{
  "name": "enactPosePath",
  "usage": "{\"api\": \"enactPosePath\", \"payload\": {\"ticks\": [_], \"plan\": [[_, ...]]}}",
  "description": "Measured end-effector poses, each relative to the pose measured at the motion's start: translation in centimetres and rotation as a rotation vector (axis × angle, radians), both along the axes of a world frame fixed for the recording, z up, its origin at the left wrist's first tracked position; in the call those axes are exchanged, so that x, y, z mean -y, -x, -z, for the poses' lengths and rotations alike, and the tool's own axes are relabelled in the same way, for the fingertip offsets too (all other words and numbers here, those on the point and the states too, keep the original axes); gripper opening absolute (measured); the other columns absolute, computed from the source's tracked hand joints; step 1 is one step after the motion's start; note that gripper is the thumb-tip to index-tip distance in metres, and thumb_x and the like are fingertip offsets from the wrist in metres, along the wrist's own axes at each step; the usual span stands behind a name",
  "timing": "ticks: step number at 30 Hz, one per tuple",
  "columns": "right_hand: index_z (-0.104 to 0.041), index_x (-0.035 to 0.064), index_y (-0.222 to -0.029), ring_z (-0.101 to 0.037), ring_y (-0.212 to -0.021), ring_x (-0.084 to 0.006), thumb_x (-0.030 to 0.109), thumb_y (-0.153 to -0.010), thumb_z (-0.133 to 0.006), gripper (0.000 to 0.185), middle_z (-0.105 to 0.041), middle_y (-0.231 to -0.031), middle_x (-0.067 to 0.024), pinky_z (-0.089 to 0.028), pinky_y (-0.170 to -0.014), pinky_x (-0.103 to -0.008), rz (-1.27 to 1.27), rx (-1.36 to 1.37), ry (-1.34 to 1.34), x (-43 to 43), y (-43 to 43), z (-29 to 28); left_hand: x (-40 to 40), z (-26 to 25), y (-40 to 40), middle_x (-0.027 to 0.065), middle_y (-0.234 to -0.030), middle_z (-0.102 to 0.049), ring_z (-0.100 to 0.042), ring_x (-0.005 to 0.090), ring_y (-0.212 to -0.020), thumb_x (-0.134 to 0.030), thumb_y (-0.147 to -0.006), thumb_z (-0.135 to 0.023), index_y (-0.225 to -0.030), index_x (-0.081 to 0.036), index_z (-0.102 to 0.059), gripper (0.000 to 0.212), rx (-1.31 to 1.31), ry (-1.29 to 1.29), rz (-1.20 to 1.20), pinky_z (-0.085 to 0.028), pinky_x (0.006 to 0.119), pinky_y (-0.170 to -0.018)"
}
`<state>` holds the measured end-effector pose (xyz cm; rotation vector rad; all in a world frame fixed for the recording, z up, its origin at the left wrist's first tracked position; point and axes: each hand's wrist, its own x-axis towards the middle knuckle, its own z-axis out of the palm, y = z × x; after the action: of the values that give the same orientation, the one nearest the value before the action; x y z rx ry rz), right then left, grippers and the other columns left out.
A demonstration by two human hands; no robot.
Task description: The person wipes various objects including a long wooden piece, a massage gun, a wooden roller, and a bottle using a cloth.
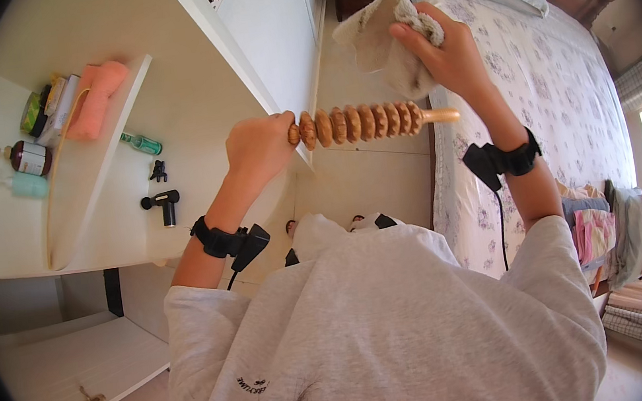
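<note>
My left hand [260, 146] grips one end of a wooden massage roller [368, 122], which has a row of knobbed wheels. The roller lies level in the air, and its bare far handle [441, 116] points right. Above that handle, my right hand [447, 53] clutches a crumpled, off-white terry cloth [391, 41] with darker smudges. The cloth hangs to the left of the fingers, apart from the roller as far as I can see. My left fingers hide the roller's near handle.
At left, a white cabinet shelf [106, 161] holds a massage gun [164, 206], a green bottle [141, 143], a pump bottle [30, 158] and a rolled orange towel [98, 98]. A low cabinet door [83, 368] hangs open. A bed [550, 112] with a floral sheet stands right, folded clothes [595, 233] near it.
</note>
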<state>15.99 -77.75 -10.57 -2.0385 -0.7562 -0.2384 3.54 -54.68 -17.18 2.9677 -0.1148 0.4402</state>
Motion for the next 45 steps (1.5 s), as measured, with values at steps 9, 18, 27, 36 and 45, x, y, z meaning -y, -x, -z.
{"api": "enactPosePath", "payload": {"ticks": [9, 18, 27, 36, 45], "plan": [[-0.046, 0.0146, -0.116, -0.054, -0.078, -0.0256, 0.049, -0.063, -0.064, 0.065, -0.054, -0.082, -0.0086, -0.041, -0.072, -0.0325, -0.253, 0.412, 0.516, -0.3, 3.2, 5.1, 0.8, -1.2, -0.1, 0.0058, -0.055, -0.054, -0.052, 0.024, -0.05, -0.015, -0.064, -0.061, -0.065, -0.01, -0.055, 0.008, 0.05, 0.028, 0.032, -0.04, 0.034, -0.043], [-0.058, 0.0068, -0.083, -0.054, -0.055, -0.0254, 0.039, -0.071, -0.062, 0.035, -0.054, -0.062, -0.0074, -0.043, -0.05, -0.0333, -0.095, 0.536, 0.229, 0.6, 0.8, 6.2, 1.1, -0.7, 0.0, 0.0067, -0.057, -0.055, -0.053, 0.0263, -0.053, -0.017, -0.058, -0.065, -0.066, -0.011, -0.058, 0.012, -0.017, 0.031, 0.044, -0.041, 0.034, -0.047], [-0.055, 0.0098, -0.097, -0.055, -0.09, -0.0255, 0.045, -0.071, -0.06, 0.045, -0.059, -0.093, -0.0097, -0.042, -0.076, -0.0352, -0.239, 0.334, 0.225, 1.5, 3.0, 3.3, -0.2, -1.1, 0.7, 0.0078, -0.057, -0.055, -0.054, 0.0263, -0.053, -0.018, -0.058, -0.066, -0.068, -0.011, -0.058, 0.015, -0.05, 0.078, -0.128, -0.042, 0.033, -0.047], [-0.056, 0.0057, -0.074, -0.052, -0.062, -0.0255, 0.04, -0.069, -0.064, 0.035, -0.054, -0.065, -0.0071, -0.041, -0.059, -0.0331, -0.164, 0.395, 0.231, 0.5, 2.0, 6.8, 0.0, -0.8, 0.1, 0.0038, -0.056, -0.055, -0.053, 0.0227, -0.051, -0.015, -0.059, -0.066, -0.063, -0.009, -0.052, 0.016, 0.129, -0.021, 0.085, -0.04, 0.033, -0.045], [-0.054, 0.0042, -0.063, -0.048, -0.051, -0.0281, 0.029, -0.072, -0.063, 0.028, -0.049, -0.053, -0.0108, -0.039, -0.049, -0.0356, -0.011, 0.454, 0.142, 0.3, 1.2, 7.3, 0.3, -0.7, -0.3, 0.0077, -0.054, -0.055, -0.053, 0.0251, -0.049, -0.016, -0.056, -0.067, -0.068, -0.011, -0.06, 0.015, 0.171, -0.004, 0.07, -0.042, 0.033, -0.046]]}}
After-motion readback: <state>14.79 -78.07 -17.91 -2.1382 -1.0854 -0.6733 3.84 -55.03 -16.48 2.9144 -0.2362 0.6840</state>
